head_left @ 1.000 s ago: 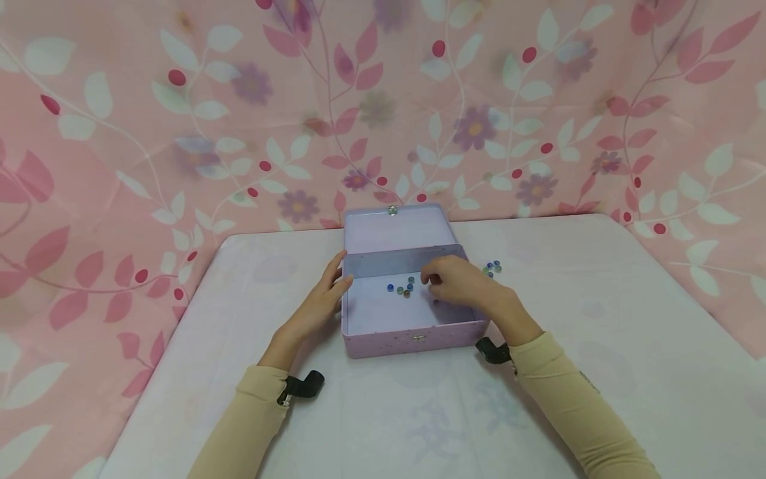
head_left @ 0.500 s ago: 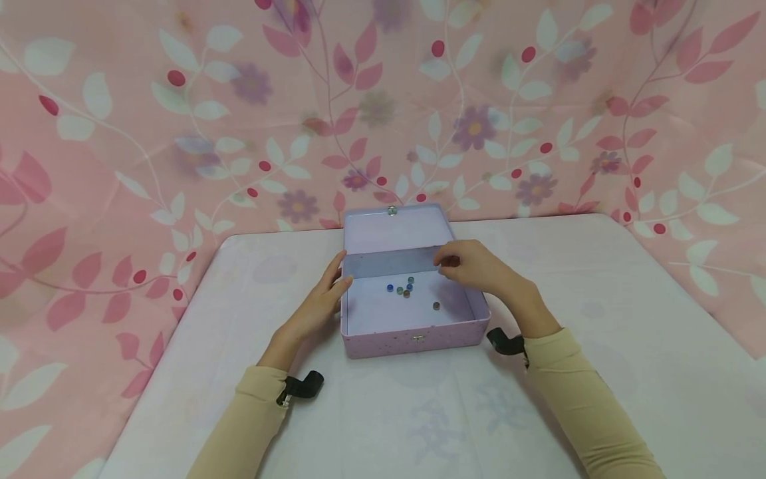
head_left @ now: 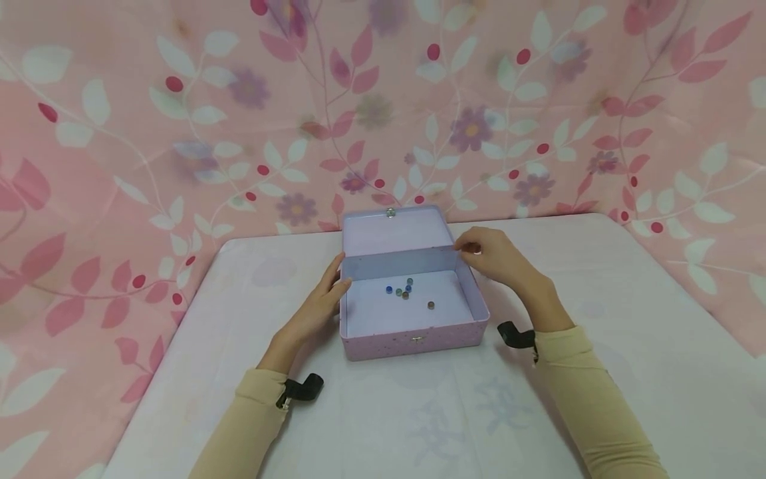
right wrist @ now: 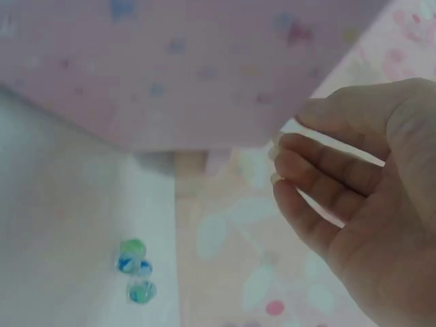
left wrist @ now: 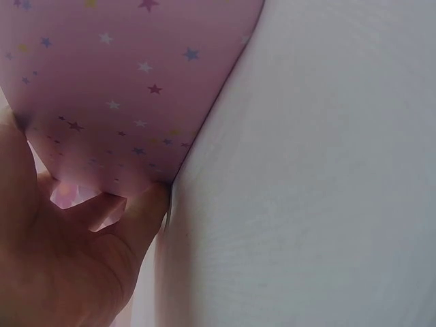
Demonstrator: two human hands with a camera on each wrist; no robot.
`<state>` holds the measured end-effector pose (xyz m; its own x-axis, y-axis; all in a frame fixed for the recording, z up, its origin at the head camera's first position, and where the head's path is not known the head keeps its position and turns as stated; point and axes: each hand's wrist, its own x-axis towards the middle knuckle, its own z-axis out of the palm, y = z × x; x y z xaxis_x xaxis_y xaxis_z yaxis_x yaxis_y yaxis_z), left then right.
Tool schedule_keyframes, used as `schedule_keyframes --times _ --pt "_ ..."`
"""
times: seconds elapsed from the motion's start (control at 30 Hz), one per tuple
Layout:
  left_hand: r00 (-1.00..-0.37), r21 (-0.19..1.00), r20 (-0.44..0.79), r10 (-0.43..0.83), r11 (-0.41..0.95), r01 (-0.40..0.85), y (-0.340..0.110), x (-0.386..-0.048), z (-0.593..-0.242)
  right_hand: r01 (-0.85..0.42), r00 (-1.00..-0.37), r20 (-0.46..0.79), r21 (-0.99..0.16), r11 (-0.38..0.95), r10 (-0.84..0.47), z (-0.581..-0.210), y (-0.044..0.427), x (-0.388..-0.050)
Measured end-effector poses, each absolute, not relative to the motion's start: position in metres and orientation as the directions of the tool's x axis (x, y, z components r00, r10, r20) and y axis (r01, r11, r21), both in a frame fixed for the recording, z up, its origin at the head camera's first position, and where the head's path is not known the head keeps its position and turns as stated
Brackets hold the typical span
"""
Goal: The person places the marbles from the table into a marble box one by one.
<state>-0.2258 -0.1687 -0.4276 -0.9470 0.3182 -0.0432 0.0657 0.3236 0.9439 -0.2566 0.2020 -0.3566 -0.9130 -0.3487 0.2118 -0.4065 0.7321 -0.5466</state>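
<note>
A lilac hinged tin box (head_left: pixel 383 347) stands on the table, its lid (head_left: pixel 397 233) tilted back. Inside lie several small glass marbles (head_left: pixel 409 282), with a brownish marble (head_left: pixel 431 305) apart from them. My left hand (head_left: pixel 317 305) rests along the box's left side, thumb at the rim. In the left wrist view, its fingertips touch the star-printed outer wall (left wrist: pixel 122 82). My right hand (head_left: pixel 497 256) is at the back right corner, fingers loosely bent. The right wrist view shows the right hand's fingertips (right wrist: pixel 278 153) beside that corner; nothing is visible between them.
Several blue and green marbles (right wrist: pixel 136 266) lie on the table right of the box, hidden by my right hand in the head view. A pale cloth covers the table (head_left: pixel 628 319). Behind it hangs a pink floral curtain (head_left: pixel 383 100).
My right hand has lifted from inside the box and moved back and right to the rear corner, uncovering the brownish marble. The left hand has stayed in place.
</note>
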Motion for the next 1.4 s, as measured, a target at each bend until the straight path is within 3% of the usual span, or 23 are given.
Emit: schedule_keyframes --times 0.4,0.8,1.4 --pt "-0.943 0.952 -0.068 0.327 0.304 0.036 -0.169 -0.221 -0.421 -0.305 -0.952 0.145 -0.502 0.809 -0.269 -0.373 0.229 -0.267" --pt "-0.932 0.949 -0.083 0.354 0.312 0.034 -0.166 -0.208 -0.396 -0.234 -0.965 -0.02 -0.4 0.886 -0.263 -0.39 0.245 -0.273" --pt "-0.933 0.949 -0.081 0.35 0.313 0.035 -0.166 -0.208 -0.396 -0.305 -0.947 0.017 -0.35 0.886 -0.32 -0.4 0.242 -0.274"
